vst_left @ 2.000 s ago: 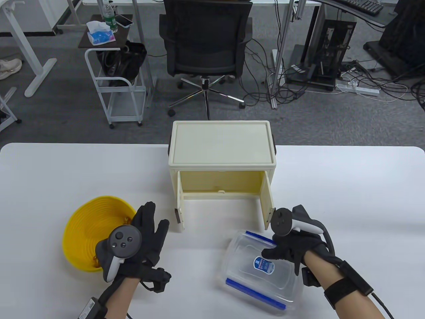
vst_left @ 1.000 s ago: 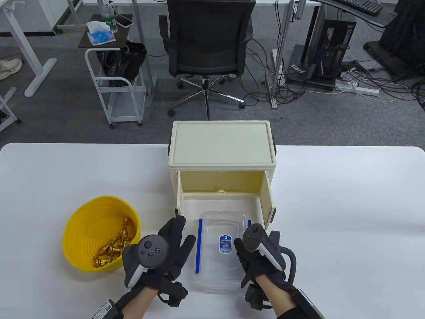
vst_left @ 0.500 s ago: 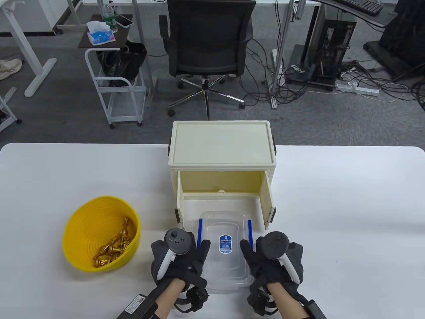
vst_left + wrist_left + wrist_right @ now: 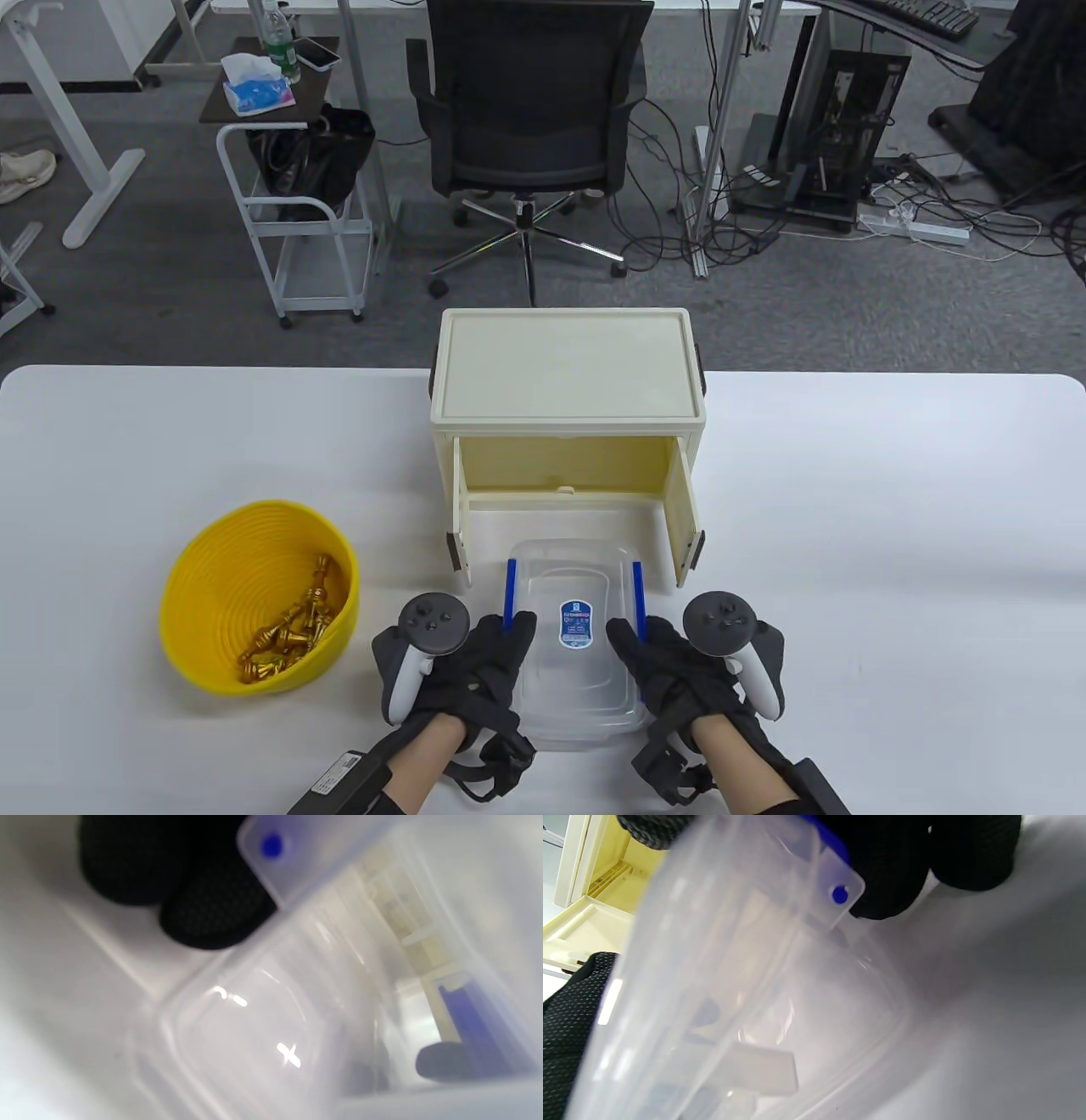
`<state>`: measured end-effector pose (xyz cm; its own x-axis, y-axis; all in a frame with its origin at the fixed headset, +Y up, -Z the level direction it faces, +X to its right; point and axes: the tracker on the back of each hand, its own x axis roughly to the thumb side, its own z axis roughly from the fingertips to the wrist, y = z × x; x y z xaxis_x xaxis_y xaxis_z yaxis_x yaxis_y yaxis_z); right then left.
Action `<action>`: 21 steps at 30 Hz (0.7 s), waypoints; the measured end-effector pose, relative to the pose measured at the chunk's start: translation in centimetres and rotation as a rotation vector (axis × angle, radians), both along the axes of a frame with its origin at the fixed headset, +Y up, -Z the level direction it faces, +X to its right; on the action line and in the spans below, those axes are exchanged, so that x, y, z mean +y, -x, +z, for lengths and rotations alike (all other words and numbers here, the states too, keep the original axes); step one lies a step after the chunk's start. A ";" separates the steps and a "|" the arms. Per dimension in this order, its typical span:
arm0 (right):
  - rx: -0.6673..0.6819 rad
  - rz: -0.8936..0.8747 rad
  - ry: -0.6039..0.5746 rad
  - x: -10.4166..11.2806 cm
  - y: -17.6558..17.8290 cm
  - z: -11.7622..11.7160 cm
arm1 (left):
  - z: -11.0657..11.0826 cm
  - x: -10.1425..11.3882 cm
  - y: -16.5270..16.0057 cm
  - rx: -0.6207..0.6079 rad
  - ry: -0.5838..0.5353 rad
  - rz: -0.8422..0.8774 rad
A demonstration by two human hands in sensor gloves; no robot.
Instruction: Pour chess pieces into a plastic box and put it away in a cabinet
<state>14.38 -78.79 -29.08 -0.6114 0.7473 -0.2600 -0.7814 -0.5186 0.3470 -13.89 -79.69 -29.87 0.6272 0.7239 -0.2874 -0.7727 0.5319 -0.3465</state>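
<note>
The clear plastic box (image 4: 573,654) with a lid and blue side clips lies on the table just in front of the open cabinet (image 4: 568,407). My left hand (image 4: 488,658) grips its left side at the blue clip and my right hand (image 4: 649,662) grips its right side. In the left wrist view my fingers (image 4: 212,912) sit against the clip flap of the box (image 4: 254,1035). In the right wrist view my fingers (image 4: 891,870) curl around the clip of the box (image 4: 755,1005). Gold chess pieces (image 4: 293,637) lie in the yellow basket (image 4: 254,586) to the left.
The cabinet's two doors (image 4: 687,518) stand open on either side of the box's far end, with its cream interior (image 4: 594,921) behind. The white table (image 4: 891,552) stretches to the right. An office chair (image 4: 530,110) stands beyond the table.
My right hand slid the box from the right to in front of the cabinet and turned it lengthwise. My left hand left the basket and took the box's left side.
</note>
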 end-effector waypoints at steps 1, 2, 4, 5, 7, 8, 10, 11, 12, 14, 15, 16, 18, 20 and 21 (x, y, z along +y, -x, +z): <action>0.005 -0.015 0.006 -0.1 -0.1 0.0 | -0.1 -0.2 0.1 -0.014 0.010 0.021; 0.009 -0.025 0.009 -0.2 -0.1 -0.1 | -0.2 -0.3 0.2 -0.024 0.017 0.038; 0.017 -0.043 0.012 -0.3 -0.2 -0.1 | -0.4 -0.5 0.4 -0.045 0.050 0.076; 0.020 -0.053 0.016 -0.3 -0.2 -0.2 | -0.4 -0.5 0.4 -0.058 0.070 0.093; 0.030 -0.069 0.025 -0.4 -0.3 -0.2 | -0.5 -0.6 0.5 -0.070 0.084 0.104; 0.035 -0.076 0.029 -0.4 -0.3 -0.2 | -0.5 -0.5 0.5 -0.070 0.085 0.107; 0.044 -0.096 0.035 -0.5 -0.4 -0.3 | -0.5 -0.5 0.5 -0.073 0.089 0.116; 0.048 -0.106 0.038 -0.6 -0.5 -0.3 | -0.5 -0.5 0.6 -0.077 0.094 0.125; 0.055 -0.123 0.042 -0.7 -0.6 -0.4 | -0.5 -0.6 0.6 -0.083 0.104 0.139; 0.070 -0.159 0.055 -0.9 -0.8 -0.5 | -0.6 -0.6 0.8 -0.094 0.124 0.168; 0.073 -0.176 0.062 -1.0 -0.9 -0.6 | -0.6 -0.7 0.8 -0.095 0.129 0.180; 0.073 -0.195 0.071 -1.1 -1.0 -0.6 | -0.6 -0.8 0.9 -0.096 0.134 0.195; 0.091 -0.250 0.086 -1.6 -1.3 -0.8 | -0.7 -1.0 1.2 -0.102 0.152 0.241; 0.097 -0.278 0.100 -1.7 -1.4 -0.9 | -0.8 -1.3 1.4 -0.112 0.167 0.292; 0.100 -0.277 0.100 -1.7 -1.4 -0.9 | -0.8 -1.4 1.4 -0.117 0.170 0.305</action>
<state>15.78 -80.53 -29.95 -0.4139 0.8631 -0.2893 -0.8479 -0.2498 0.4676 -15.29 -81.05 -30.68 0.4258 0.8306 -0.3590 -0.8367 0.2104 -0.5056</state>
